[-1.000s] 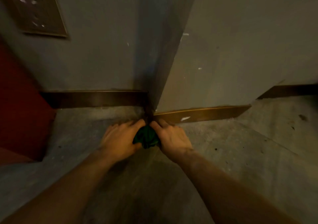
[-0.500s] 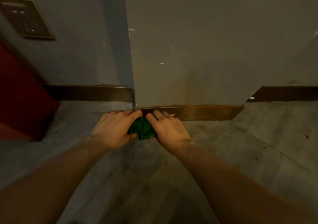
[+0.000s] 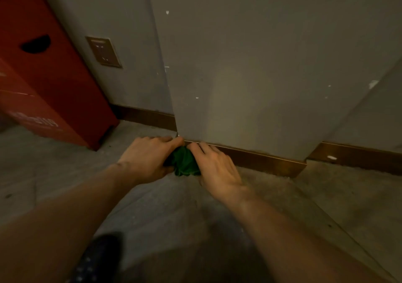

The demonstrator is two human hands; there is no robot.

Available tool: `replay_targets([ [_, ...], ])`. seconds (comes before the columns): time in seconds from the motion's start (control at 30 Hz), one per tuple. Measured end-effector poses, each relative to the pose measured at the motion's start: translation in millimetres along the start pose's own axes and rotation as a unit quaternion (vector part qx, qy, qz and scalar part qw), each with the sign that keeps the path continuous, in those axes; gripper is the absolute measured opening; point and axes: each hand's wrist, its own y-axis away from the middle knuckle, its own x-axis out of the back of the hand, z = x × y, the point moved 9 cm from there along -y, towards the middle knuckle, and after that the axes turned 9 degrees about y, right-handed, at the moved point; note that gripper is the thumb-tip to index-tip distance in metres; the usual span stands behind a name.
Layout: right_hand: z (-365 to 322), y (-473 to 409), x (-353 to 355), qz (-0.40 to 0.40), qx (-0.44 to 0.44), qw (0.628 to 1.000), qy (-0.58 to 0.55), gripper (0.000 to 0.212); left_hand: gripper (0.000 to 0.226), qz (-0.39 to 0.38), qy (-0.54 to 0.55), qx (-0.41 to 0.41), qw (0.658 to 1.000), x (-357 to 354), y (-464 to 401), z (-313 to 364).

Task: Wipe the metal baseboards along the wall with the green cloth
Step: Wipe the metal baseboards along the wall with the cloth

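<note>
Since the earlier frame my view has swung right and tipped, so the red box (image 3: 50, 82) now fills the upper left and the wall socket plate (image 3: 104, 52) sits lower and nearer the middle; both hands remain bunched on the cloth at the same outer corner of the wall.

I see my left hand (image 3: 145, 160) and right hand (image 3: 214, 166) side by side, knuckles up, fingers curled over the green cloth (image 3: 184, 162), which is wadded into a ball between them. My fingertips reach the foot of the wall; the cloth's lower edge touches the floor (image 3: 152, 213). The wad has no clear long axis.

It sits right at the left end of the metal baseboard (image 3: 267, 162), a brown strip whose long axis runs from the corner away to the right and slightly down in view, ending at a mitred cut. A second baseboard strip (image 3: 356, 158) follows further right, bearing a pale mark, and a third baseboard strip (image 3: 145, 117) runs behind the corner toward the red box.

Faint pale lettering shows low on the box, too blurred for me to read. A dark shoe (image 3: 97, 258) shows at the bottom edge.
</note>
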Motion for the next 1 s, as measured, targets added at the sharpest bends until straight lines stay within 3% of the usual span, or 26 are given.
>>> replay_targets([
  [0.17,-3.4,16.2,-9.0,-0.016,0.028,0.999,-0.041,0.104,0.051,0.002,0.038,0.022,0.999,-9.2,1.7,3.1],
  [0.3,1.1,28.0,-40.9,-0.04,0.068,0.997,0.0,0.116,0.046,-0.029,0.177,0.045,0.983,-58.3,-7.6,-4.1],
  [0.53,30.7,31.3,-105.5,-0.129,0.072,0.987,0.057,0.103,0.034,-0.01,0.35,0.066,0.934,-136.5,-29.3,-16.2],
  [0.67,38.8,14.2,-131.2,-0.161,0.059,0.984,0.055,0.066,0.036,0.021,0.404,0.076,0.912,-164.7,-29.9,-22.4],
  [0.73,41.5,7.5,-142.3,-0.178,0.056,0.979,0.085,0.069,0.045,0.046,0.404,0.08,0.91,-174.4,-30.1,-27.4],
  [0.9,71.6,3.2,-164.6,-0.2,0.013,0.971,0.128,0.072,0.094,0.075,0.331,0.103,0.935,-211.1,-32.8,-47.8],
  [1.0,88.1,4.6,-169.6,-0.22,0.009,0.964,0.149,0.073,0.119,0.054,0.255,0.135,0.956,-237.9,-37.0,-60.0],
])
